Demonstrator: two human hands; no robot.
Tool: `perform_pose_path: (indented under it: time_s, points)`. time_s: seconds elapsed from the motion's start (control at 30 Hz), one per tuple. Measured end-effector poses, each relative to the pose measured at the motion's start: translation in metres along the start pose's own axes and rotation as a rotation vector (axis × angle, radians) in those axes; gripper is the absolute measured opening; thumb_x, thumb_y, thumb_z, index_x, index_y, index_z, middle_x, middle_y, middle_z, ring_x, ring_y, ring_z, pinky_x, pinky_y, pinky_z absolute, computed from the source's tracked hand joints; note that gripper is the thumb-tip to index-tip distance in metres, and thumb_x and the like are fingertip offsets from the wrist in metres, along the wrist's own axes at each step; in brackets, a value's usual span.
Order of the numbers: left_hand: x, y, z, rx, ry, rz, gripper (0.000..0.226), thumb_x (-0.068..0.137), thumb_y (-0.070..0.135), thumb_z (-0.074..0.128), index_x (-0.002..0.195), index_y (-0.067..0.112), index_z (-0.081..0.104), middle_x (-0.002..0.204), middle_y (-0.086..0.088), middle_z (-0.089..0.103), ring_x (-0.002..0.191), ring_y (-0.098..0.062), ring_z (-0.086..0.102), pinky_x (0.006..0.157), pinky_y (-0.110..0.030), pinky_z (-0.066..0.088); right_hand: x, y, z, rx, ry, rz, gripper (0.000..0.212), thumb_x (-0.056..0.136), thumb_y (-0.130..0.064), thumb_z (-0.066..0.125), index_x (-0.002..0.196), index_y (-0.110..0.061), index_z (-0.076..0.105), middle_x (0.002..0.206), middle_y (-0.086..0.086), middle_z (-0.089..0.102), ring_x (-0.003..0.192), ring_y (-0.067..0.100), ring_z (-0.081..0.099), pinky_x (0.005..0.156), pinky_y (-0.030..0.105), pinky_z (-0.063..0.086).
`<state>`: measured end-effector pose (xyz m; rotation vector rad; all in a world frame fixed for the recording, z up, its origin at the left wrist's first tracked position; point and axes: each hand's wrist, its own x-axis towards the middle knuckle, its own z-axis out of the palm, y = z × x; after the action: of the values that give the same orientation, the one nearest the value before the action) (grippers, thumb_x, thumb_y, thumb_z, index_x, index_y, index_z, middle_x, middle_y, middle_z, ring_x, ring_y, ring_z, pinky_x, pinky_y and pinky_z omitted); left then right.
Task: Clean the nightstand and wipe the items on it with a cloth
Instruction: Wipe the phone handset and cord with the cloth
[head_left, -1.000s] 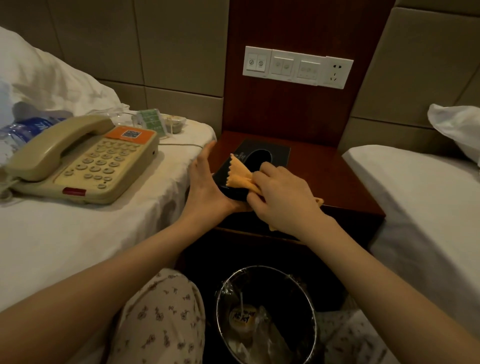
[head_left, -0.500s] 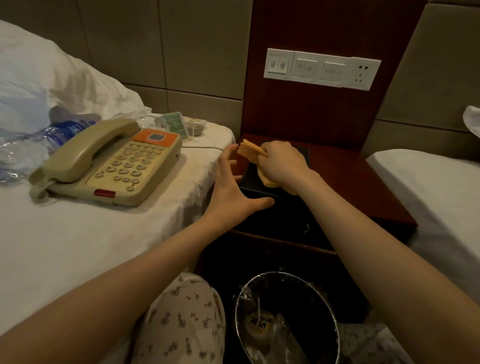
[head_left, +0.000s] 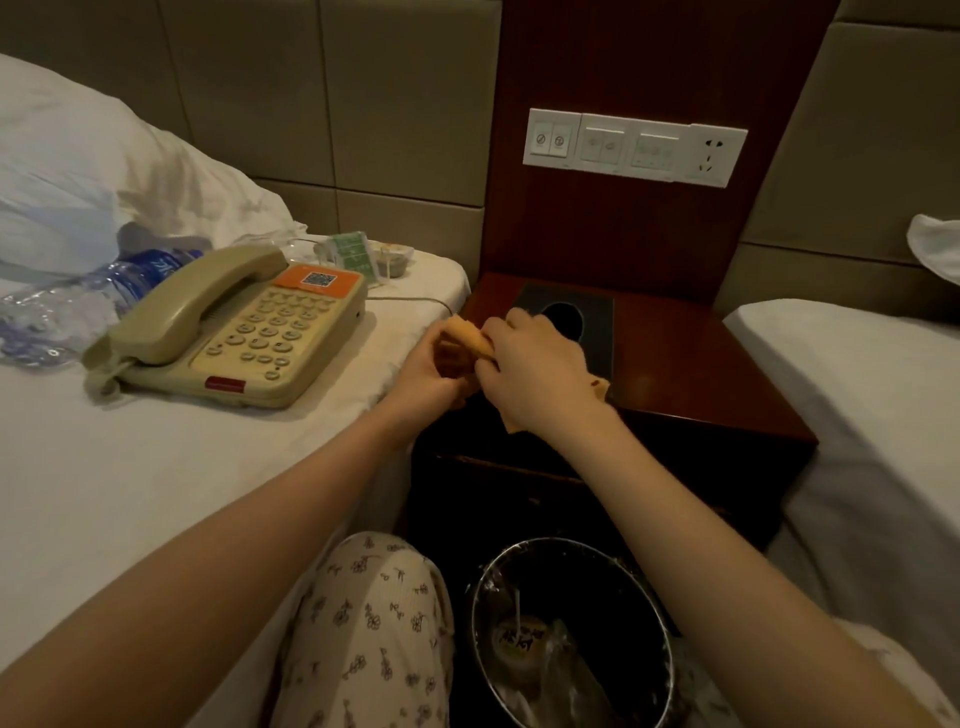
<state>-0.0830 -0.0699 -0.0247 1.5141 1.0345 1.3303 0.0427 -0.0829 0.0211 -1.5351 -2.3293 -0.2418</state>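
Nightstand (head_left: 701, 374) front-L corner: cloth (head_left: 470, 336) bunched btwn left grip (head_left: 428, 371) & right grip (head_left: 535, 366), both clutching it.

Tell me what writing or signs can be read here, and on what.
Nothing reads clearly.
Telephone: QR code on orange label, print too small.
Water bottle: white marks on blue label, blurred.
Cup lid in waste bin: dark handwritten characters, illegible.
Switch panel: small icons, no words.
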Motion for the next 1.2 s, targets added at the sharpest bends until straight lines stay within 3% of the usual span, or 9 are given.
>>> perform_pose_path:
  time_s: [0.07,0.13,0.2,0.33,0.6,0.87,1.03,1.13,1.2]
  points:
    - [0.000,-0.001,-0.001,0.011,0.015,0.000,0.049,0.080,-0.022,0.042,0.112,0.013,0.051,0.092,0.004,0.058,0.088,-0.007,0.062,0.060,-0.015,0.051,-0.013,-0.004,0.016,-0.108,0.179,-0.013,0.035,0.089,-0.028,0.053,0.120,-0.011,0.052,0.115,0.009,0.051,0.105,0.030,0.049,0.075,0.037,0.044]
    - [0.000,0.000,0.000,0.020,0.030,0.001,0.049,0.083,-0.016,0.042,0.125,0.008,0.043,0.097,0.002,0.056,0.086,-0.004,0.057,0.070,-0.015,0.054,-0.023,-0.005,0.034,-0.173,0.390,-0.043,0.036,0.075,-0.022,0.068,0.108,-0.010,0.061,0.104,0.012,0.059,0.089,0.032,0.057,0.065,0.036,0.046]
    - [-0.002,0.006,0.004,-0.041,0.069,-0.032,0.037,0.092,-0.012,0.040,0.123,0.007,0.041,0.095,-0.002,0.055,0.078,-0.002,0.052,0.076,-0.016,0.054,-0.030,-0.003,0.054,-0.187,0.520,-0.098,0.039,0.070,-0.017,0.065,0.108,-0.013,0.057,0.104,0.013,0.061,0.083,0.030,0.057,0.063,0.035,0.046]
    - [-0.001,0.016,0.000,-0.111,0.211,-0.047,0.024,0.093,-0.006,0.039,0.092,0.017,0.048,0.079,-0.001,0.052,0.070,-0.010,0.053,0.051,-0.012,0.050,-0.038,0.003,0.080,-0.236,0.591,-0.181,0.035,0.082,-0.018,0.042,0.117,-0.017,0.042,0.117,0.009,0.043,0.088,0.026,0.042,0.065,0.036,0.043]
    - [0.005,0.014,-0.005,-0.051,0.259,0.012,0.029,0.088,-0.005,0.046,0.081,0.023,0.047,0.081,0.002,0.049,0.074,-0.011,0.049,0.067,-0.021,0.044,-0.047,0.014,0.083,-0.229,0.655,-0.203,0.023,0.085,-0.016,0.046,0.108,-0.018,0.046,0.113,0.008,0.043,0.084,0.025,0.043,0.065,0.036,0.039]
    - [-0.001,0.027,0.011,0.330,0.181,0.179,0.031,0.080,-0.012,0.045,0.090,0.017,0.049,0.082,0.011,0.049,0.081,-0.006,0.049,0.073,-0.019,0.043,-0.067,0.034,0.073,-0.212,0.593,-0.183,0.034,0.075,-0.006,0.057,0.105,-0.018,0.048,0.111,0.010,0.050,0.083,0.025,0.040,0.065,0.035,0.034]
    - [-0.002,0.044,0.034,0.433,0.036,0.283,0.035,0.079,-0.010,0.047,0.082,0.025,0.050,0.094,0.002,0.054,0.079,-0.006,0.050,0.065,-0.006,0.038,-0.089,0.063,0.060,-0.063,0.600,-0.105,0.032,0.073,-0.012,0.045,0.104,-0.021,0.048,0.112,0.007,0.042,0.086,0.021,0.040,0.068,0.030,0.034]
    - [0.013,0.052,0.061,0.648,-0.087,0.180,0.024,0.088,0.005,0.051,0.106,0.020,0.054,0.120,-0.006,0.050,0.107,-0.016,0.050,0.085,-0.020,0.039,-0.094,0.069,0.058,0.261,0.645,0.049,0.033,0.071,-0.005,0.058,0.102,-0.015,0.059,0.108,0.011,0.050,0.091,0.017,0.045,0.076,0.027,0.038]
    - [0.026,0.055,0.080,0.800,-0.189,0.026,0.035,0.094,0.018,0.049,0.128,0.014,0.045,0.134,-0.008,0.042,0.109,-0.017,0.048,0.086,-0.024,0.037,-0.095,0.064,0.053,0.552,0.666,0.176,0.027,0.074,-0.005,0.056,0.100,-0.011,0.061,0.109,0.009,0.046,0.094,0.006,0.044,0.082,0.013,0.036]
